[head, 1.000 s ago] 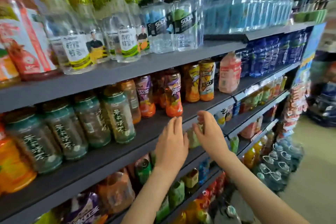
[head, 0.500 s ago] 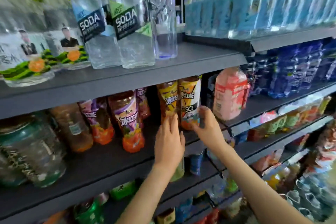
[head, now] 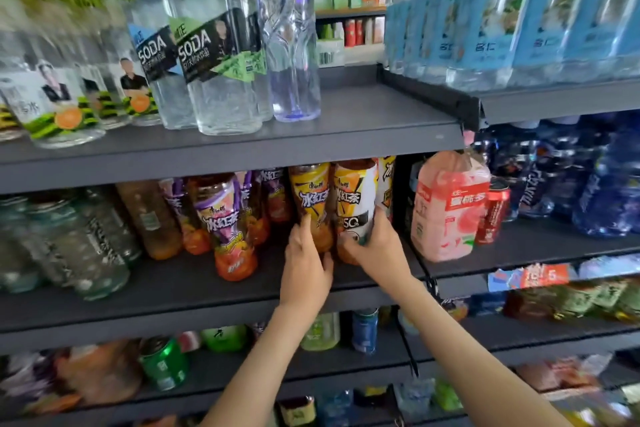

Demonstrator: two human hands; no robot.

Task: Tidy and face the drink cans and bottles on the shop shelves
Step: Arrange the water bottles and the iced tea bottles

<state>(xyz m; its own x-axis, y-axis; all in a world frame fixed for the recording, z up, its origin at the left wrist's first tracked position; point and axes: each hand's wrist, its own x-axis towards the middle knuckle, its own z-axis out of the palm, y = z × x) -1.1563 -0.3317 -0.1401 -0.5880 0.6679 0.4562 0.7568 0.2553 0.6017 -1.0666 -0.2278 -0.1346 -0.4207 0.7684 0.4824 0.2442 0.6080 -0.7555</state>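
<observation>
Two yellow-labelled iced tea bottles stand side by side on the middle shelf [head: 207, 288]. My left hand [head: 306, 263] lies against the lower part of the left yellow bottle [head: 311, 198], fingers fairly straight along it. My right hand [head: 375, 243] wraps its fingers round the base of the right yellow-and-white bottle [head: 355, 198]. Both bottles stand upright with their labels toward me. Purple-labelled tea bottles [head: 221, 218] stand to the left of them.
A pink peach drink bottle [head: 446, 208] and a red can [head: 493, 208] stand right of my hands. Soda water bottles [head: 221, 73] line the shelf above, blue-labelled bottles [head: 519, 17] at upper right. Green tea bottles [head: 86, 239] stand at left. Cans fill the lower shelves.
Both hands rose from the shelf edge to the yellow tea bottles; the left now lies on the left bottle and the right grips the right one. The view moved closer.
</observation>
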